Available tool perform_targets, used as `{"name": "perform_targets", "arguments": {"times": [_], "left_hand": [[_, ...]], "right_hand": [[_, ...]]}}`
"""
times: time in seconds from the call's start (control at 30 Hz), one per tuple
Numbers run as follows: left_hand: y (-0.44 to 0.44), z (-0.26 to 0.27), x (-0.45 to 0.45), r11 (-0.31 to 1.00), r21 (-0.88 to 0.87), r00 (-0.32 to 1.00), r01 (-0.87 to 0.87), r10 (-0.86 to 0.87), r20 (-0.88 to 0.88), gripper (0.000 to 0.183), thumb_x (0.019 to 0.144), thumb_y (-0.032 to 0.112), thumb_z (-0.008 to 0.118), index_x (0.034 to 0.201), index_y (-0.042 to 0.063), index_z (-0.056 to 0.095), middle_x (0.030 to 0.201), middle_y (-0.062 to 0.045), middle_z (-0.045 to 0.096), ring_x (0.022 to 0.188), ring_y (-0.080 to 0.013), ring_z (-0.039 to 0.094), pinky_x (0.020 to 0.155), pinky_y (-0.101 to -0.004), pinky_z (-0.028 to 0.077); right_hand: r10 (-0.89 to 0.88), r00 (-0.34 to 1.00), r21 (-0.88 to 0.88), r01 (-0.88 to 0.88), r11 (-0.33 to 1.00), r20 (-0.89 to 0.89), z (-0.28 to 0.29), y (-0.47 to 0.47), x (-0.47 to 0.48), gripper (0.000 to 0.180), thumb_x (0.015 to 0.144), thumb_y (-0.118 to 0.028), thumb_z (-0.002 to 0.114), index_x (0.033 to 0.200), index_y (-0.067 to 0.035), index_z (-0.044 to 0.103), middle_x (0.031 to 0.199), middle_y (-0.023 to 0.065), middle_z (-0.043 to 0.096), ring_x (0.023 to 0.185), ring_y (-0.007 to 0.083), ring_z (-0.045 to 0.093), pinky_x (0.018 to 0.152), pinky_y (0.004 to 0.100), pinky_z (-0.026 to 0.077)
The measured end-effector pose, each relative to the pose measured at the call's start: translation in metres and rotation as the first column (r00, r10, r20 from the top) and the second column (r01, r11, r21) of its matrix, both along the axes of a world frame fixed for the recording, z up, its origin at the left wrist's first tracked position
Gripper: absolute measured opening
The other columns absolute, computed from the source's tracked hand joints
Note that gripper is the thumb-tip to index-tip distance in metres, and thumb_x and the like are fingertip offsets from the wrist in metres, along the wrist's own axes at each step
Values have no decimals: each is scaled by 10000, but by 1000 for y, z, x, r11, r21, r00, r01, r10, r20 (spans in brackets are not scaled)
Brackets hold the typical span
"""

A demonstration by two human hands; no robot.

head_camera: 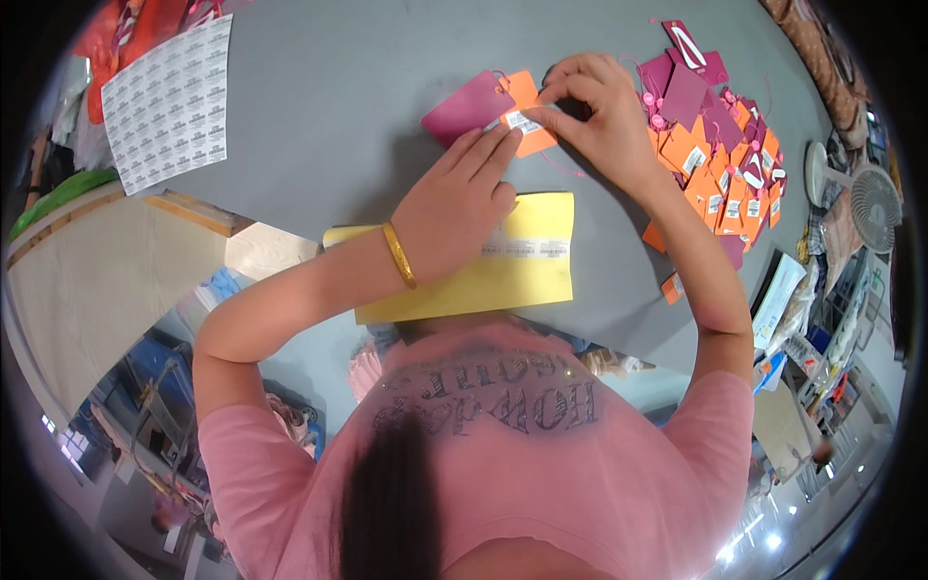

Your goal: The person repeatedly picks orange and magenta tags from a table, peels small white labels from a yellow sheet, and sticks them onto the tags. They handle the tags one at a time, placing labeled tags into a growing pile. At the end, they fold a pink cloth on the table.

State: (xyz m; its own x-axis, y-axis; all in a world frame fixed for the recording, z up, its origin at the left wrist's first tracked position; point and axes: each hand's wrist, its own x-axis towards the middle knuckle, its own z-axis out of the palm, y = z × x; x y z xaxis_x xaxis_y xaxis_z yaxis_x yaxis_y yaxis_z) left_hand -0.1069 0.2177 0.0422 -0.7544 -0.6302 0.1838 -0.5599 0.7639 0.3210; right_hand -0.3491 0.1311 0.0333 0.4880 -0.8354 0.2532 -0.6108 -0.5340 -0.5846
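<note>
An orange hang tag [533, 141] with a white barcode label [523, 122] lies on the grey table, joined by a cord to a purple hang tag [467, 109]. My left hand [460, 199], with a gold-coloured bangle at its wrist, lays its extended fingertips on the lower edges of these tags. My right hand [598, 116] has its thumb at the label's right end and its fingers curled by the orange tag's right edge. Under my left hand lies a yellow backing sheet [464, 290] with a row of barcode labels, partly covered by the hand.
On the right is a heap of orange and purple tags [725, 167] with pink cords. A white sheet of barcode labels [174, 101] lies at the left, near red plastic [134, 43]. A small white fan [873, 206] and bagged goods stand beyond the right table edge.
</note>
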Motion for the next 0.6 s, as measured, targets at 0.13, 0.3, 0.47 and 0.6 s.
{"name": "perform_targets", "arguments": {"times": [0.13,0.3,0.47,0.6], "left_hand": [[0,-3,1,998,52,995,37,-32,-94,184,816,134,607,866,-40,641,1395,-361,545,1376,-462,501,1197,-552,360],[7,11,29,997,55,988,51,-43,-147,165,855,128,634,911,-26,614,1378,-282,588,1361,-427,520,1172,-518,406],[12,10,79,989,120,990,-90,102,-101,130,894,100,663,894,-11,595,1405,-238,586,1387,-405,495,1157,-513,419],[2,9,105,984,116,979,-135,150,-140,126,941,81,635,882,-20,591,1416,-227,581,1408,-397,478,1138,-508,426]], "right_hand": [[113,974,-291,-167,942,-194,9,10,12,466,908,-267,710,1345,-122,640,1441,75,592,1329,326,539,1036,474,401],[190,906,-112,-249,962,-378,11,16,6,478,1014,-224,604,1460,-61,551,1595,112,469,1484,369,397,1205,552,306],[-54,900,-153,-15,988,-433,14,38,-63,454,948,-69,617,1390,27,574,1562,180,484,1467,398,415,1195,569,314],[-299,809,-366,112,924,-507,46,29,-66,359,907,-17,661,1261,44,645,1467,195,568,1375,401,507,1126,528,393]]}}
